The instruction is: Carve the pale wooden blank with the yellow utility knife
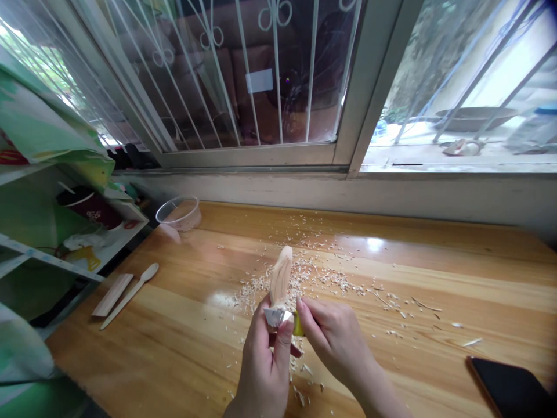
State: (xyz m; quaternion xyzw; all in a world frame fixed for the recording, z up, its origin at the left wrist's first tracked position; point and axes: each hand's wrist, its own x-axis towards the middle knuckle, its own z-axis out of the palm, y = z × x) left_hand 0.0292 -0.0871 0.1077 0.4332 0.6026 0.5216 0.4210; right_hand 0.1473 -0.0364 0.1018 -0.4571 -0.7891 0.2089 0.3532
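Note:
My left hand (267,363) is closed around the lower part of a pale piece of carved wood (281,276), whose rounded end points away from me. In my right hand (333,334) is a utility knife (298,325) with a yellow handle, its fingers wrapped round it. The knife's short metal blade (276,316) lies across the wood just above my left thumb, which rests against the metal. My hand hides most of the handle. Wood shavings (304,278) are scattered on the table under and beyond the wood.
On the wooden table (183,360), a wooden spoon (130,296) and a flat wood strip (113,295) lie at the left. A clear plastic bowl (179,216) stands at the back left. A phone (513,386) lies front right. Shelves (126,229) stand left; a barred window (261,157) rises behind.

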